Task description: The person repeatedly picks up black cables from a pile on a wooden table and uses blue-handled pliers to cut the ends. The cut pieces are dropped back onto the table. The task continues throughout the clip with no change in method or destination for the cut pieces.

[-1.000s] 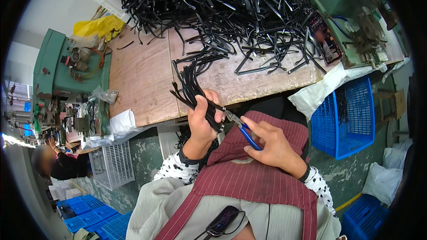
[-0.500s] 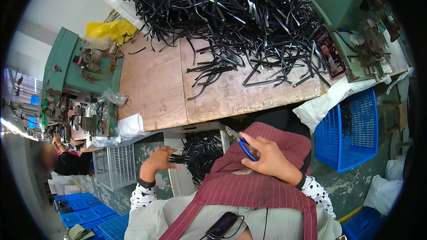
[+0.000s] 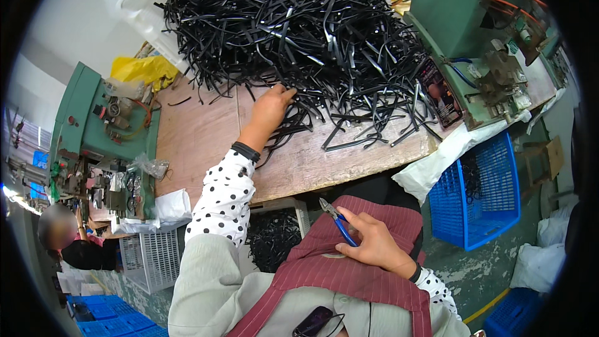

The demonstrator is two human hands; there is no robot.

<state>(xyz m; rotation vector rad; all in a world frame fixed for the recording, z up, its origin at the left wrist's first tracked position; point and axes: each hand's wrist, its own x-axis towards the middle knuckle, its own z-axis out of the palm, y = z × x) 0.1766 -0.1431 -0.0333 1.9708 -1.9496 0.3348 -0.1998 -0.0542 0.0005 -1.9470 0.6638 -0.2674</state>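
A large heap of black eyeglass temples [image 3: 281, 31] spills out of a white bin [image 3: 150, 0] onto the wooden table. At the heap's near left edge, my left hand [image 3: 269, 111] has its curled fingers closed on some of the loose temples; its fingertips are partly lost among them. Held low over my lap, my right hand [image 3: 374, 240] is wrapped round blue-handled cutting pliers [image 3: 340, 224], whose jaws point up and left. Below the table edge, a pale box [image 3: 304, 215] holds more black temples [image 3: 273, 237], partly hidden by my left sleeve.
Green machines stand at the left [image 3: 90, 118] and right [image 3: 452, 12] of the table [image 3: 199, 140]. A blue basket [image 3: 449, 212] is on the floor at right, a white basket [image 3: 150, 256] at left. A person [image 3: 87, 249] sits at far left.
My left hand, open over the pale box beside a bunch of temples before, has reached forward to the heap on the table. My right hand still holds the pliers. The view has shifted somewhat.
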